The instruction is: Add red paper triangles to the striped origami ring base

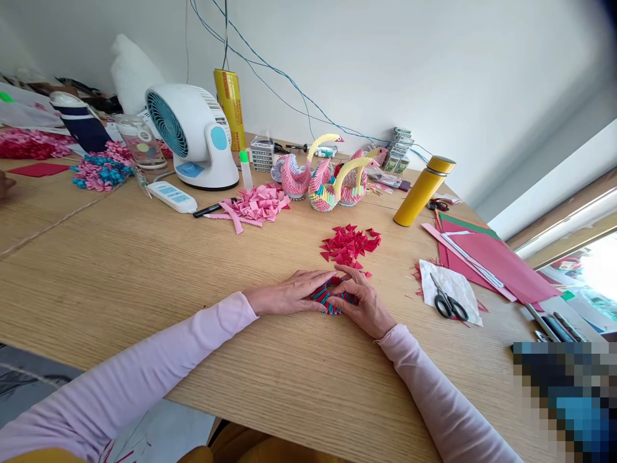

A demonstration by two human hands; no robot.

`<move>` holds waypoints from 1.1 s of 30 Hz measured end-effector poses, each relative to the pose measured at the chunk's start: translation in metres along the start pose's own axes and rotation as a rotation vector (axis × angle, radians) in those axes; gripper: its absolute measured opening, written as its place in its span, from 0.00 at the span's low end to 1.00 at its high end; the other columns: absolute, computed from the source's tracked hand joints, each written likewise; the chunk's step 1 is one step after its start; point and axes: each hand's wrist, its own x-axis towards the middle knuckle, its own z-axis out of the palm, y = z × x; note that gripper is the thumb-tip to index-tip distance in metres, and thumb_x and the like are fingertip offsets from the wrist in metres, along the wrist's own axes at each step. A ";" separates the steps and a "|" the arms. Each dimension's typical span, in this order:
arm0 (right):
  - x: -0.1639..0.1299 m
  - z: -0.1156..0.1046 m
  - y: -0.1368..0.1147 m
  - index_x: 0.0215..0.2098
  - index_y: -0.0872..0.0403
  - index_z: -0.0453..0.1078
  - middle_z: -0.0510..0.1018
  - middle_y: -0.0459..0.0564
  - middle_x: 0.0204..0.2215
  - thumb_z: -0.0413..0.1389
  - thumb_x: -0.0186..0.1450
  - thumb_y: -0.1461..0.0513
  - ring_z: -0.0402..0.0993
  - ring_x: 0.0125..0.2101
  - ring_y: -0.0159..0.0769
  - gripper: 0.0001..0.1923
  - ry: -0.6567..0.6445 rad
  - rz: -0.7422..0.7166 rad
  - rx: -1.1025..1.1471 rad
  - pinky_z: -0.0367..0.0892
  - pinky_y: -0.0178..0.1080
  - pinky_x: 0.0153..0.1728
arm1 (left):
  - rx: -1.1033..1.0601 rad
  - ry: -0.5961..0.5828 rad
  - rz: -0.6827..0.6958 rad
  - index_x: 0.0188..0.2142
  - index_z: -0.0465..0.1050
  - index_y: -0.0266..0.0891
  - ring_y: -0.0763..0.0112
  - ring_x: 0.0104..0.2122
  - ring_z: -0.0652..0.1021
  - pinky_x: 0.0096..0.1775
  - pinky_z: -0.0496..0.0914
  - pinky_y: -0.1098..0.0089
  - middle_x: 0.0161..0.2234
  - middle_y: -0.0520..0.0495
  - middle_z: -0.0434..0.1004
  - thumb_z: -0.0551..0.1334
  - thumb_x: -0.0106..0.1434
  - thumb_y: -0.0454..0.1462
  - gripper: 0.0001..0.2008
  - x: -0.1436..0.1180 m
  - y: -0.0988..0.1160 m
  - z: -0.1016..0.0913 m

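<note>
Both hands close around one small piece: a round cluster of folded red and blue paper units (332, 297) lying flat on the desk (144, 276), directly between them. The fingers (313, 280) of the left hand (289, 294) reach in from the left and curl over the cluster's near-left edge, while the right hand (364, 302) cups it from the right, its fingers bent over the top and far side; both pairs of fingers are closed lightly on the paper, pressing rather than lifting. The cluster shows only in the gap between the two hands, so its full outline cannot be told, but it looks roughly circular with no clear long axis, and neither hand is nearer than the other, since both touch it. Just beyond the fingertips, away from the person, lies a loose heap of red folded triangles (350, 244), near the right hand more than the left. Farther back stand three finished paper swans (328, 177) in pink, yellow and blue, with a pile of pink paper pieces (255, 204) to their left and a white desk fan (193, 135) behind that. To the right, well apart from the hands, scissors (448, 302) rest on a white scrap, beside sheets of red paper (501, 263) and a yellow flask (424, 190).
</note>
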 end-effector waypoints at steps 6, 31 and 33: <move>0.000 -0.001 -0.002 0.31 0.51 0.75 0.63 0.56 0.58 0.59 0.61 0.55 0.69 0.48 0.44 0.09 -0.015 -0.015 -0.021 0.60 0.53 0.54 | -0.036 -0.128 -0.003 0.66 0.36 0.45 0.54 0.65 0.48 0.62 0.49 0.56 0.68 0.42 0.39 0.56 0.63 0.52 0.40 -0.003 -0.001 -0.009; 0.001 -0.011 0.007 0.39 0.50 0.75 0.62 0.56 0.58 0.58 0.61 0.56 0.64 0.55 0.47 0.09 -0.046 -0.029 0.034 0.62 0.51 0.54 | 0.018 0.037 -0.083 0.65 0.43 0.40 0.60 0.64 0.53 0.62 0.52 0.60 0.65 0.40 0.48 0.47 0.69 0.48 0.29 -0.001 0.009 0.007; 0.001 -0.009 0.005 0.38 0.50 0.75 0.64 0.56 0.56 0.58 0.61 0.55 0.61 0.57 0.48 0.09 -0.036 -0.006 0.027 0.60 0.51 0.55 | 0.019 0.047 -0.084 0.65 0.42 0.42 0.60 0.64 0.53 0.62 0.52 0.60 0.65 0.41 0.49 0.47 0.69 0.49 0.30 -0.001 0.006 0.006</move>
